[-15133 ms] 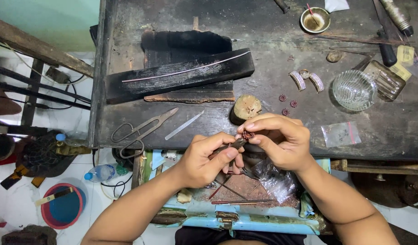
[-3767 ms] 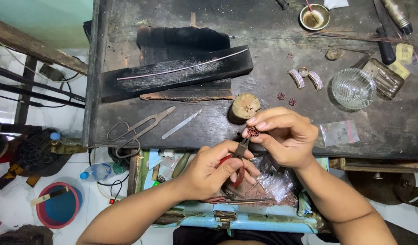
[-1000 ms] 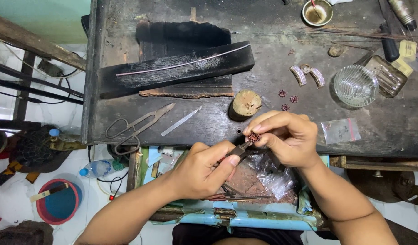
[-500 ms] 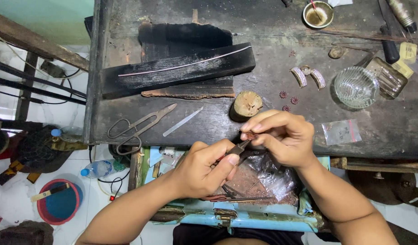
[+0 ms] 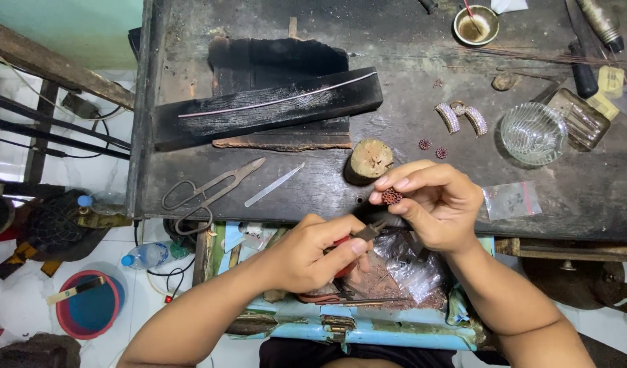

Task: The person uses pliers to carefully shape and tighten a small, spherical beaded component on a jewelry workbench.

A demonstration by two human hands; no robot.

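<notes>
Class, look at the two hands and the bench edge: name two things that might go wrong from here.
The small round beaded piece is only pinched at the right hand fingertips, over the bench edge; it might slip into the cluttered drawer. The pliers in the left hand point towards those fingertips and might nip them.

A small jeweller's workshop: a scorched dark wooden surface [image 5: 191, 184] carries shears [image 5: 208, 194], a metal file [image 5: 274, 185] beside them, and a charred block [image 5: 265, 105] above them.
</notes>
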